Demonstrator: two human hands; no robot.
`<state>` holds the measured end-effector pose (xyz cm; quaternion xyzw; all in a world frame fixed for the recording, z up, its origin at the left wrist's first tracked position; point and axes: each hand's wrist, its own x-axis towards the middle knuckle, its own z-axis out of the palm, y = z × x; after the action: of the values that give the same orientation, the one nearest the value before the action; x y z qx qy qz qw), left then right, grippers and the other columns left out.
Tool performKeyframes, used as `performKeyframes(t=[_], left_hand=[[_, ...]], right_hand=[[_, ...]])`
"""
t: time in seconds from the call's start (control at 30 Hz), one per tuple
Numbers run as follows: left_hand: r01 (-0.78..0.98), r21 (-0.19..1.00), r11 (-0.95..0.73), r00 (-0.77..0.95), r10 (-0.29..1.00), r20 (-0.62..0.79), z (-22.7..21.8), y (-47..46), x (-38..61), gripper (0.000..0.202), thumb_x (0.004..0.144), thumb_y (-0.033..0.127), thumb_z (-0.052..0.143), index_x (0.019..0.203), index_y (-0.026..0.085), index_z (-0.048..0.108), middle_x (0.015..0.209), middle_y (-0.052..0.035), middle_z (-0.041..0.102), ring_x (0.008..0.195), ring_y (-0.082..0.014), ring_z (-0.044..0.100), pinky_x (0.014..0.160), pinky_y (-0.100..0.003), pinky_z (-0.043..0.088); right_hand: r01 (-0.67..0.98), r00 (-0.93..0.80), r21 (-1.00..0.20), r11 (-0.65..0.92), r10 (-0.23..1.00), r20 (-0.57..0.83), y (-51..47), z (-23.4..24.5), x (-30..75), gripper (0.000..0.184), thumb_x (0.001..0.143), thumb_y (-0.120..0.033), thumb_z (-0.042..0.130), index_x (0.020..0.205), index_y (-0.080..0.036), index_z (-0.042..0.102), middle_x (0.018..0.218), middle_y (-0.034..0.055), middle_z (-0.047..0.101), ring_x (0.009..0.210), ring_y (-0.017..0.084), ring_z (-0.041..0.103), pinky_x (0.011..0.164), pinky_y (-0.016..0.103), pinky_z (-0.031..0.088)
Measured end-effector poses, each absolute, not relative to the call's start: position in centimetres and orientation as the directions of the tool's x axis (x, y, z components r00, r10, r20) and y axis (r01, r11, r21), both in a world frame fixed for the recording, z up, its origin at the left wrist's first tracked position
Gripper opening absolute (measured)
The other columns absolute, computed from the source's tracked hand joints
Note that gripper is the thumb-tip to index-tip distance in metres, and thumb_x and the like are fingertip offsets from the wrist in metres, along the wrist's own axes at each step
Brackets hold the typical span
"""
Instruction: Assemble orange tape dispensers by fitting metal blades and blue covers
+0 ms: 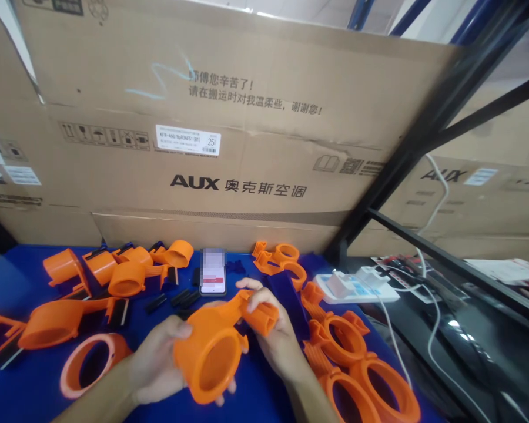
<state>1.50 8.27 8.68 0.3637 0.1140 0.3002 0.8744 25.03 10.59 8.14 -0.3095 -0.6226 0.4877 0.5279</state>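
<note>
Between my two hands is an orange plastic tape dispenser (193,338), its round hub facing me. My left hand (156,358) grips the hub from the left, with the thumb on its side and fingertips showing below. Around the head end on the right, my right hand (275,329) has its fingers wrapped. Short black strips (186,298) lie on the blue table just beyond. To the left of my left hand rests a loose orange ring (68,371). More orange dispensers (361,352) without visible black strips are heaped right of my right hand.
Orange dispensers with black-edged heads (53,323) stand at the left. A phone (213,286) with a lit screen leans at the back. A white power strip (361,289) with plugs and cables sits on the right. Large cardboard (247,153) and a black metal frame (392,147) border the table.
</note>
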Motion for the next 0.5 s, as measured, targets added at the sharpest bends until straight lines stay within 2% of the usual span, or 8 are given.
performKeyframes(t=[0.03,0.1,0.17,0.2,0.27,0.37,0.43,0.5], left_hand=[[-0.488,0.688,0.538,0.752,0.659,0.018,8.6,8.3,1.8,0.063,0.089,0.05,0.047,0.132,0.008,0.066,0.114,-0.0219,0.074,0.099,-0.0386,0.072,0.079,-0.048,0.056],[-0.564,0.677,0.473,0.65,0.76,0.01,8.2,8.4,2.4,0.056,0.091,0.043,0.046,0.13,0.009,0.067,0.116,-0.0215,0.074,0.093,-0.0353,0.073,0.072,-0.043,0.057],[-0.621,0.685,0.381,0.54,0.842,0.021,7.8,8.5,2.7,0.051,0.088,0.035,0.054,0.133,0.014,0.065,0.119,-0.0181,0.074,0.098,-0.0348,0.073,0.076,-0.043,0.058],[-0.64,0.695,0.327,0.485,0.874,0.035,7.6,8.6,2.7,0.054,0.085,0.031,0.059,0.138,0.018,0.062,0.122,-0.0155,0.073,0.103,-0.035,0.072,0.082,-0.044,0.058],[-0.656,0.728,0.196,0.371,0.925,0.086,7.4,9.0,2.6,0.071,0.077,0.023,0.069,0.147,0.028,0.053,0.134,-0.0103,0.068,0.116,-0.0355,0.068,0.096,-0.048,0.054],[-0.614,0.79,0.002,0.232,0.956,0.178,7.2,10.0,2.1,0.087,0.072,0.02,0.077,0.152,0.036,0.045,0.148,-0.0071,0.058,0.128,-0.0371,0.059,0.106,-0.05,0.049],[-0.576,0.815,-0.061,0.178,0.964,0.198,7.3,10.5,1.9,0.087,0.074,0.02,0.078,0.152,0.036,0.045,0.144,-0.0076,0.06,0.128,-0.0365,0.057,0.105,-0.047,0.05],[-0.568,0.819,-0.075,0.161,0.966,0.2,7.6,10.6,2.1,0.089,0.075,0.019,0.079,0.154,0.036,0.042,0.14,-0.0077,0.062,0.129,-0.0353,0.056,0.103,-0.044,0.051]], right_hand=[[-0.144,-0.227,-0.931,0.336,0.904,0.362,10.8,8.0,24.9,0.023,0.096,-0.047,0.065,0.105,-0.027,0.059,0.141,0.0099,0.055,0.085,0.018,0.068,0.075,0.035,0.059],[-0.157,-0.169,-0.927,0.342,0.915,0.366,11.2,7.6,24.6,0.037,0.097,-0.046,0.062,0.129,-0.031,0.051,0.142,0.0104,0.055,0.095,0.021,0.069,0.082,0.039,0.059],[-0.096,-0.103,-0.937,0.336,0.933,0.345,11.6,7.1,24.2,0.051,0.1,-0.043,0.058,0.146,-0.032,0.038,0.141,0.0118,0.057,0.109,0.025,0.067,0.092,0.043,0.057],[-0.024,-0.075,-0.944,0.329,0.941,0.33,11.7,6.9,24.1,0.051,0.102,-0.04,0.055,0.148,-0.03,0.037,0.139,0.012,0.059,0.115,0.026,0.065,0.096,0.046,0.055],[0.204,-0.091,-0.925,0.321,0.947,0.309,11.6,6.8,23.8,0.04,0.103,-0.036,0.052,0.141,-0.027,0.049,0.132,0.0111,0.063,0.121,0.027,0.061,0.103,0.049,0.048],[0.548,-0.311,-0.741,0.389,0.917,0.251,10.8,7.0,23.5,0.024,0.099,-0.03,0.058,0.122,-0.028,0.066,0.125,0.0089,0.065,0.123,0.029,0.054,0.106,0.051,0.04],[0.651,-0.44,-0.604,0.459,0.877,0.192,10.3,7.3,23.2,0.022,0.098,-0.03,0.062,0.118,-0.028,0.069,0.124,0.0084,0.063,0.122,0.03,0.051,0.104,0.05,0.038],[0.706,-0.49,-0.505,0.496,0.858,0.157,10.1,7.3,22.9,0.02,0.098,-0.031,0.061,0.115,-0.028,0.07,0.124,0.0091,0.061,0.119,0.03,0.05,0.098,0.048,0.039]])
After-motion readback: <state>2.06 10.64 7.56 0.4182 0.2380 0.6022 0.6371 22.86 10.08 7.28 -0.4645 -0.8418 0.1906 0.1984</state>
